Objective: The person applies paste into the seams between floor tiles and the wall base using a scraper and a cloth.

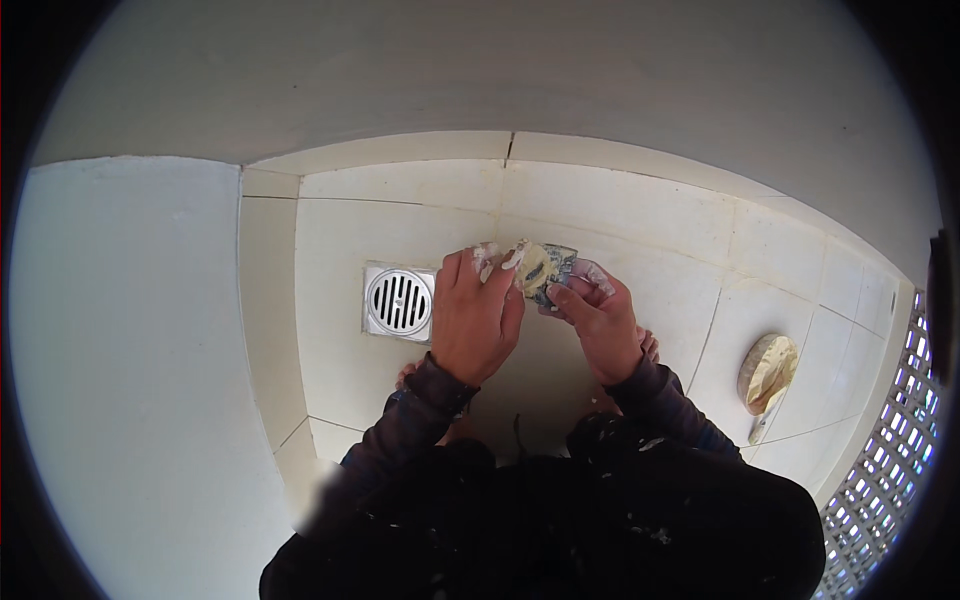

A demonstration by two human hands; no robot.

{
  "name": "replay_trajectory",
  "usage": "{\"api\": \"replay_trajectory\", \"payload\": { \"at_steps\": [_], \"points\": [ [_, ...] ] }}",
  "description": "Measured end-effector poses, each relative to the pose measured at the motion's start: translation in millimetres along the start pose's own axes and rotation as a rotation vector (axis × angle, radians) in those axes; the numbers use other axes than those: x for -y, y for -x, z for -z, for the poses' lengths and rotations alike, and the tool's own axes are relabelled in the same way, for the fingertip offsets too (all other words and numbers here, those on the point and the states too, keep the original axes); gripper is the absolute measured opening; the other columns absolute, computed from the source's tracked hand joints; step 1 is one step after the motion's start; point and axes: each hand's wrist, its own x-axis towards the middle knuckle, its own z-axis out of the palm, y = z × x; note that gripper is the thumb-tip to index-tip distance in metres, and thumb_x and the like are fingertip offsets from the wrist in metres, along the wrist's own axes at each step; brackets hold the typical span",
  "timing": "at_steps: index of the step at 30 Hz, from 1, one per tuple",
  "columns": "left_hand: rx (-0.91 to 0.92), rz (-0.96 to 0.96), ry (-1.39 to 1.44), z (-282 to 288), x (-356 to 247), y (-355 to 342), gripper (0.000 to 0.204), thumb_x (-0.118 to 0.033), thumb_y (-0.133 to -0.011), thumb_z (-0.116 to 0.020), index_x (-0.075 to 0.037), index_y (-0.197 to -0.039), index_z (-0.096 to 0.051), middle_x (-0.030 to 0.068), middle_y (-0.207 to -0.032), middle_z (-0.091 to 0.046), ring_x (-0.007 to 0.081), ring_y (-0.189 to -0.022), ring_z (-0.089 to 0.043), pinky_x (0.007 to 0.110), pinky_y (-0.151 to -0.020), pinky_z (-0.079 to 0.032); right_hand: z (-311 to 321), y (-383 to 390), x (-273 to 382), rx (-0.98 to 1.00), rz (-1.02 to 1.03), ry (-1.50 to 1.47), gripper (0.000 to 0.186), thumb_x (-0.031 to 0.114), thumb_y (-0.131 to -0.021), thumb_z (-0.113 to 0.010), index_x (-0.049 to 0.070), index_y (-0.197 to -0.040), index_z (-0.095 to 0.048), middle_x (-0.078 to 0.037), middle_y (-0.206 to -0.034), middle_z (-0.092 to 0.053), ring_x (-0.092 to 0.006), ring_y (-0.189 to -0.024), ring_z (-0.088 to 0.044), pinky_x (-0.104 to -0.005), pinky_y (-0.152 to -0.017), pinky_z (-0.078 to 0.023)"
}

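Note:
A small, dark, flat square piece (556, 262), speckled and worn, is pinched between the thumb and fingers of my right hand (602, 318). A dab of yellowish paste (535, 268) lies on its left part. Close against the paste, my left hand (470, 315) has its fingers curled together, with pale paste smeared on the fingertips. Whether those fingers hold anything cannot be made out. Paste also coats some fingers of my right hand. Both hands are in front of me, above the tiled floor.
A square metal floor drain (399, 302) is left of my hands. Near the right side, a round bowl (768, 375) holds beige paste, with a small pale object (757, 430) beside it. Walls rise ahead and at the left; a lattice screen (885, 440) stands at the far right.

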Motion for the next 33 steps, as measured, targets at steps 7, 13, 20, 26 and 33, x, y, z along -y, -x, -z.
{"api": "replay_trajectory", "payload": {
  "at_steps": [7, 13, 20, 26, 33],
  "points": [
    [0.093, -0.1, -0.035, -7.4, 1.7, 6.0, 0.033, -0.012, -0.088, -0.063, -0.002, -0.119, -0.069, 0.0236, -0.12, -0.059, 0.0418, -0.11, -0.053, 0.05, -0.094, -0.046, 16.4, 13.3, 3.9, -0.026, -0.139, -0.149, 0.026, 0.001, -0.097, -0.062, -0.004, -0.122, -0.061, -0.008, -0.114, -0.07, -0.0157, -0.1, -0.069, -0.0327, -0.087, -0.061],
    [0.156, -0.223, 0.058, -13.9, 2.7, 3.3, 0.024, -0.013, -0.087, -0.064, -0.003, -0.109, -0.069, 0.0214, -0.121, -0.059, 0.0391, -0.112, -0.052, 0.049, -0.093, -0.043, 34.5, 31.5, 2.5, -0.1, -0.231, -0.319, 0.022, 0.003, -0.099, -0.06, 0.001, -0.121, -0.063, -0.006, -0.113, -0.07, -0.016, -0.103, -0.068, -0.0359, -0.092, -0.058],
    [0.228, -0.054, 0.564, -23.6, 8.5, -14.1, 0.021, -0.009, -0.099, -0.048, 0.004, -0.112, -0.059, 0.0188, -0.114, -0.056, 0.0319, -0.107, -0.054, 0.039, -0.094, -0.044, 69.5, 72.7, 21.7, -0.366, 0.076, -0.363, 0.027, 0.001, -0.097, -0.057, -0.001, -0.123, -0.061, -0.008, -0.109, -0.07, -0.0177, -0.098, -0.069, -0.0341, -0.086, -0.057],
    [0.329, 0.096, 0.743, -53.3, 24.0, -27.6, 0.03, -0.015, -0.108, -0.037, 0.001, -0.127, -0.053, 0.005, -0.113, -0.056, 0.0138, -0.104, -0.05, 0.03, -0.096, -0.041, 95.8, 127.8, -4.5, -0.567, 0.065, -0.102, 0.029, 0.002, -0.092, -0.059, -0.004, -0.119, -0.065, -0.008, -0.107, -0.07, -0.0171, -0.092, -0.067, -0.0337, -0.084, -0.055],
    [0.464, 0.057, 0.585, -57.3, 42.0, -30.4, 0.028, -0.015, -0.107, -0.038, 0.001, -0.124, -0.054, 0.0053, -0.111, -0.056, 0.0139, -0.102, -0.05, 0.03, -0.093, -0.042, 152.0, 161.0, -49.2, -0.677, 0.049, 0.601, 0.035, 0.011, -0.087, -0.06, -0.003, -0.118, -0.067, -0.013, -0.1, -0.072, -0.0303, -0.089, -0.068, -0.037, -0.084, -0.053]
  ]
}}
